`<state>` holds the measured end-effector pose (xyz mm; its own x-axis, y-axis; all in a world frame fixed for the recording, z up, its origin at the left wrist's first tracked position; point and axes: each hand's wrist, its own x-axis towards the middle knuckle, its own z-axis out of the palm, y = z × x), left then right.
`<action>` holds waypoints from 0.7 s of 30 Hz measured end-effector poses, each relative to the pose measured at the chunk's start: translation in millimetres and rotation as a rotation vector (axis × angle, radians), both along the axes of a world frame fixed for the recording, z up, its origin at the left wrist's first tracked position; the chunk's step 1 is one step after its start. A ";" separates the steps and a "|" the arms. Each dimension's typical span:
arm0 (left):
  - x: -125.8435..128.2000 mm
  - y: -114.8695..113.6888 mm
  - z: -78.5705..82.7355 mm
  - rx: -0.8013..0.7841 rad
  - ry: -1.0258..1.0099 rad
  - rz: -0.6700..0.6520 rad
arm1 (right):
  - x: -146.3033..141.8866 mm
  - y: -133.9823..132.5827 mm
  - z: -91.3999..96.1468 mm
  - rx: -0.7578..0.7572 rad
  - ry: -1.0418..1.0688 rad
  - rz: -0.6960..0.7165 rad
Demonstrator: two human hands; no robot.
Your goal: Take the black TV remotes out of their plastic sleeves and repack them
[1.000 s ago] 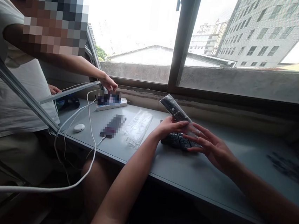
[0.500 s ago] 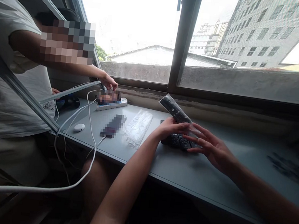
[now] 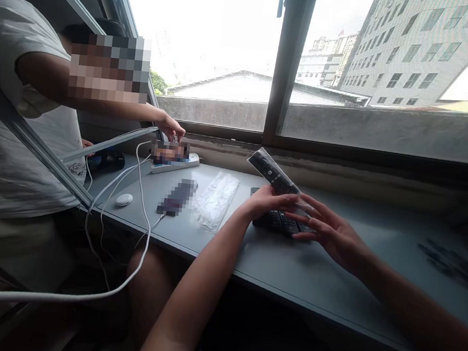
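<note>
A black remote control (image 3: 273, 170) in a clear plastic sleeve is held by my left hand (image 3: 263, 201), which is closed around its lower part. The remote tilts, its far end raised toward the window. At its near end, my right hand (image 3: 338, 235) has its fingers stretched out and apart, with the tips by the sleeve's loose end; whether they touch the plastic I cannot tell. Beneath both hands, several black remotes (image 3: 274, 221) lie on the grey table (image 3: 330, 289), partly hidden. Left of them lies a stack of clear plastic sleeves (image 3: 217, 199).
A co-worker's hand (image 3: 172, 127) reaches over a white power strip (image 3: 177, 164) at the back left. A blurred-out phone (image 3: 177, 197), a white round object (image 3: 124, 200) and a white cable (image 3: 147, 228) are nearby. Dark items (image 3: 452, 265) lie at the far right. A metal frame bar (image 3: 34, 145) slants at left.
The remote and my hands have hardly moved. At left, the co-worker's head and upper arm have shifted slightly to the right.
</note>
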<state>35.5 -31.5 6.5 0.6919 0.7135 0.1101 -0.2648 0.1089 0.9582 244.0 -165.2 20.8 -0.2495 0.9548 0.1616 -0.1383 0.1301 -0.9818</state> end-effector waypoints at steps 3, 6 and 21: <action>-0.1 -1.9 1.4 -0.001 -0.008 -0.008 | -0.4 -0.2 -0.1 -0.007 0.005 0.009; -0.7 -3.2 3.1 -0.001 -0.002 -0.002 | -0.7 -0.5 -0.4 -0.015 0.007 0.015; -4.5 -8.7 9.1 0.000 0.004 -0.042 | -2.8 -2.2 1.4 -0.011 0.009 0.025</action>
<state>31.0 -40.2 15.6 0.7218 0.6837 0.1072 -0.2561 0.1200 0.9592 241.2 -167.3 22.2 -0.2716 0.9502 0.1530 -0.1497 0.1153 -0.9820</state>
